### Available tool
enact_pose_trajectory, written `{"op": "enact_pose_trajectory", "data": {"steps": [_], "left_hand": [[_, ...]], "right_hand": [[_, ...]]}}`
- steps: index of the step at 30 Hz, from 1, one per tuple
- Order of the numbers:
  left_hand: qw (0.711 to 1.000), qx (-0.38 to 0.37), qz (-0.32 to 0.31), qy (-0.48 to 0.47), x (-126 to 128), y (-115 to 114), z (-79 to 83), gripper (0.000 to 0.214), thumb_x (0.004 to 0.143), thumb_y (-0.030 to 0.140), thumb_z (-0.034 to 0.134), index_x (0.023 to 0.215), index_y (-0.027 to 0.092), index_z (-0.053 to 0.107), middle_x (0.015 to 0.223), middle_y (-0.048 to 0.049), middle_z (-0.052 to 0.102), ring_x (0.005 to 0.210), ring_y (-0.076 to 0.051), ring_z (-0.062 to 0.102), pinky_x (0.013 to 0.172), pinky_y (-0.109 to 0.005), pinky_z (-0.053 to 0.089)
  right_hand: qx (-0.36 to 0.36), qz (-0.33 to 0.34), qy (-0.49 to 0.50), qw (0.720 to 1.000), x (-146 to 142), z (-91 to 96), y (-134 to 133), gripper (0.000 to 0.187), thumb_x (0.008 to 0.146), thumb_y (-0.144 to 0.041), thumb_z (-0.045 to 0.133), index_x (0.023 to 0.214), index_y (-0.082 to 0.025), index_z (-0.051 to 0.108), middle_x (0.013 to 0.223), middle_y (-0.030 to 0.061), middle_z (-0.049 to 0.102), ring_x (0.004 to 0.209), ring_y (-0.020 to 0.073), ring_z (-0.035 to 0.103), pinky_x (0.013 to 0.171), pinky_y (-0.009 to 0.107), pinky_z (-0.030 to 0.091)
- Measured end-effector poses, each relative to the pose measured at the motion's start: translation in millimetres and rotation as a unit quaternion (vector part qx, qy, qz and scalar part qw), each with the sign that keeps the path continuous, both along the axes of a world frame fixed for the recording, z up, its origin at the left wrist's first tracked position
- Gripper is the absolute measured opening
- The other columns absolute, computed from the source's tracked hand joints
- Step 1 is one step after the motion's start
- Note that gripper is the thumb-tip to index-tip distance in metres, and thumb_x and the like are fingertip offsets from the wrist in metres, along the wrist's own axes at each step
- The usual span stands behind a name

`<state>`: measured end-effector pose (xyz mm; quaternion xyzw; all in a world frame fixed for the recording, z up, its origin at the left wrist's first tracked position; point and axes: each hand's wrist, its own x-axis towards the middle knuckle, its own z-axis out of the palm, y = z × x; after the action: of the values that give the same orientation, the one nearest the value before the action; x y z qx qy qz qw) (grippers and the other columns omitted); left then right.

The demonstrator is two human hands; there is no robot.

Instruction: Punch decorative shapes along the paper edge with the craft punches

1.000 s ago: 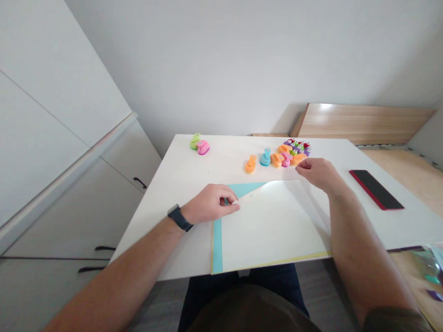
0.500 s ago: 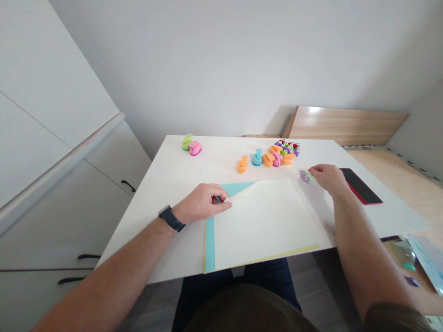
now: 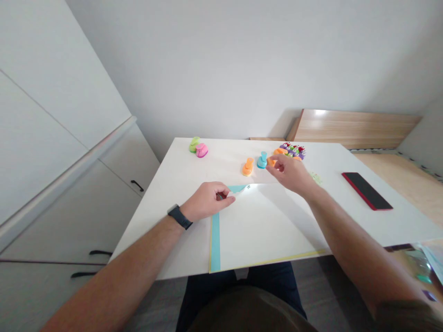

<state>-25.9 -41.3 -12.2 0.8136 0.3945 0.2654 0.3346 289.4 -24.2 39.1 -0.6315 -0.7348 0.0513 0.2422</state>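
My left hand (image 3: 207,200) is closed, pinching the far left corner of a white sheet (image 3: 270,226) that lies on a light-blue sheet (image 3: 215,242) at the table's near edge. A small cut-out shape shows in the blue corner (image 3: 248,187). My right hand (image 3: 291,173) reaches over the sheet's far edge, its fingers curled round an orange paper punch (image 3: 271,161) on the table. A blue punch (image 3: 262,160) and another orange punch (image 3: 248,167) stand just left of it.
A cluster of small coloured punches (image 3: 293,150) sits behind my right hand. A green punch (image 3: 194,144) and a pink punch (image 3: 202,150) stand at far left. A pale green cut-out (image 3: 315,178), a dark phone (image 3: 367,196), a wooden board (image 3: 349,129) and white cabinets (image 3: 104,184) surround the white table (image 3: 173,184).
My right hand left a small paper cut-out on the table at the right and moved left onto the orange punch. The white sheet's lifted corner has dropped, so less blue shows.
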Motion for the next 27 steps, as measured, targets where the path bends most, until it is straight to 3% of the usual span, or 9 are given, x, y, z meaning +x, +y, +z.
{"op": "enact_pose_trajectory", "data": {"steps": [4,9,17,27], "left_hand": [[1.0,-0.002,0.01,-0.006,0,1,0.2,0.029,0.09,0.041,0.068,0.075,0.016,0.067,0.077,-0.0007,0.064,0.065,-0.012,0.054,0.062,-0.026,0.042],[1.0,-0.003,0.003,-0.011,-2,1,-0.2,0.028,0.091,0.039,0.067,0.075,0.017,0.066,0.077,-0.0001,0.064,0.066,-0.012,0.055,0.062,-0.026,0.042],[0.999,0.039,-0.004,0.012,-1,-1,6.6,0.03,0.09,0.036,0.066,0.068,0.017,0.061,0.07,0.0013,0.059,0.063,-0.012,0.053,0.062,-0.026,0.039],[0.999,0.043,-0.003,0.012,-2,0,6.8,0.028,0.089,0.034,0.066,0.067,0.017,0.059,0.07,0.0014,0.059,0.064,-0.012,0.053,0.062,-0.025,0.038]], "right_hand": [[-0.042,0.038,-0.064,0.996,-46,-14.0,26,0.06,0.095,-0.056,0.063,0.146,-0.025,0.058,0.109,0.0108,0.073,0.1,0.027,0.067,0.088,0.037,0.048],[-0.049,0.017,-0.127,0.991,-73,-28.2,50,0.051,0.1,-0.057,0.055,0.142,-0.029,0.064,0.124,0.0156,0.067,0.114,0.0328,0.061,0.095,0.043,0.047],[0.024,-0.049,-0.228,0.972,-62,-32.7,63,0.044,0.103,-0.048,0.048,0.139,-0.031,0.067,0.13,0.018,0.056,0.12,0.0391,0.044,0.097,0.05,0.041],[0.037,-0.107,-0.236,0.965,-48,-42.0,89,0.042,0.101,-0.048,0.052,0.135,-0.029,0.068,0.13,0.016,0.057,0.121,0.0379,0.044,0.098,0.049,0.039]]}}
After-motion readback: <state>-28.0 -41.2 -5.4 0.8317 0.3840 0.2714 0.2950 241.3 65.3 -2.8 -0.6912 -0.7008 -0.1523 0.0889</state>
